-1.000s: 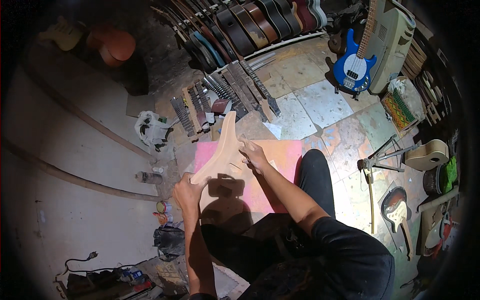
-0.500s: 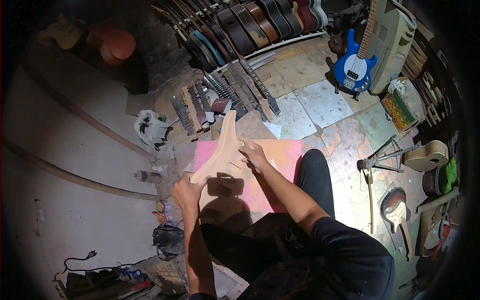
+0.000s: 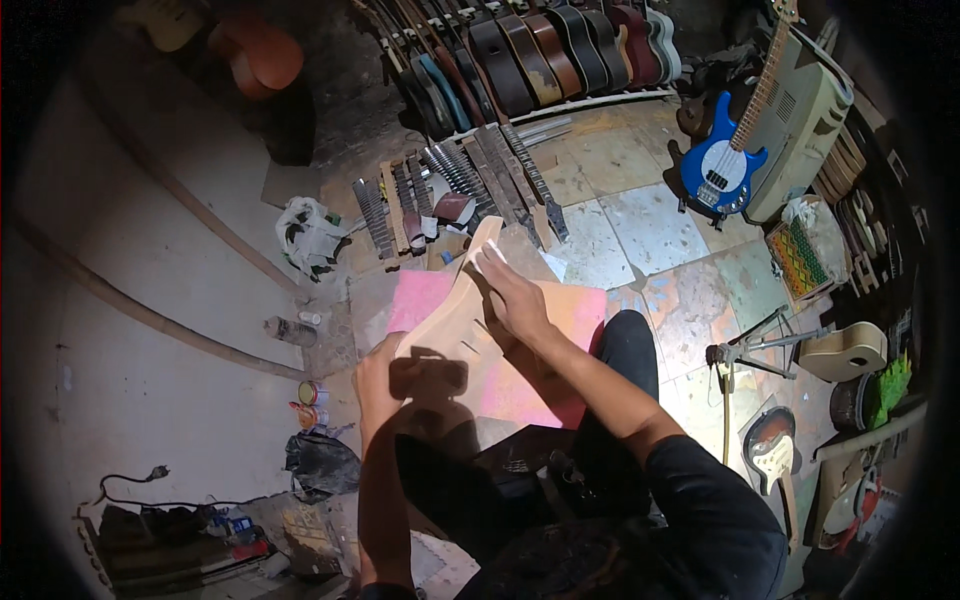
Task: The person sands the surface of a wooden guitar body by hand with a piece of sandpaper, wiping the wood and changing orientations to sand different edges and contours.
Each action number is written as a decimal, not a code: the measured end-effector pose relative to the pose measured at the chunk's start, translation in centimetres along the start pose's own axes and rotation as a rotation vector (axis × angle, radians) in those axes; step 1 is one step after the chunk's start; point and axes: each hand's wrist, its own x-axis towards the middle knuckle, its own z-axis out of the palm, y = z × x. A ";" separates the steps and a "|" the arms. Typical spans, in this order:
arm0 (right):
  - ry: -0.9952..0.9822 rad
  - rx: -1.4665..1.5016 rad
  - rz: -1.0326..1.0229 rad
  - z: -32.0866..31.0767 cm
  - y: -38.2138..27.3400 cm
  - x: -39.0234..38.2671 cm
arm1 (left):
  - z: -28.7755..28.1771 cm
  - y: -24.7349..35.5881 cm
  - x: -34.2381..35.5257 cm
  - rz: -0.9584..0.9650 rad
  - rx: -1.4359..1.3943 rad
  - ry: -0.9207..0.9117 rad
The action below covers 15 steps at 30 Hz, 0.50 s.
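Guitar workshop (racked guitars (image 3: 497, 70), loose neck (image 3: 532, 180))

A floor (image 3: 690, 240) of stained square tiles carries the things. Across its middle lies a pink and orange sheet (image 3: 412, 298). Just beyond that, dark fretted fingerboards (image 3: 530, 176) lie side by side in a row, a curled reddish-brown piece (image 3: 456, 207) among them. Farther back stands a low white rack (image 3: 620, 98), lined with guitars (image 3: 541, 60). Toward the left are a white plastic bag (image 3: 303, 236), a bottle (image 3: 292, 331), two small round tins (image 3: 311, 393) and a black plastic bag (image 3: 322, 463). On the right, a blue bass guitar (image 3: 728, 168) stands upright near a green and yellow patterned box (image 3: 797, 263), and a metal-legged stand (image 3: 748, 352) spreads over the tiles
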 end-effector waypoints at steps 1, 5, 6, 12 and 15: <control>-0.121 -0.028 0.014 -0.2 -0.7 0.5 | 0.0 0.2 0.1 -0.006 -0.005 -0.007; -0.123 0.085 -0.175 1.9 -1.3 -3.0 | 0.9 2.2 0.4 -0.044 0.006 -0.031; -0.119 0.142 -0.248 2.1 -2.2 -3.4 | 1.2 1.5 -0.1 -0.028 0.112 -0.028; -0.413 0.278 0.402 -4.1 -1.6 1.8 | 5.1 -0.6 -2.6 0.052 0.422 0.037; -0.293 0.111 -0.022 -0.2 -3.7 -4.2 | 4.4 2.8 -2.1 0.002 0.074 0.110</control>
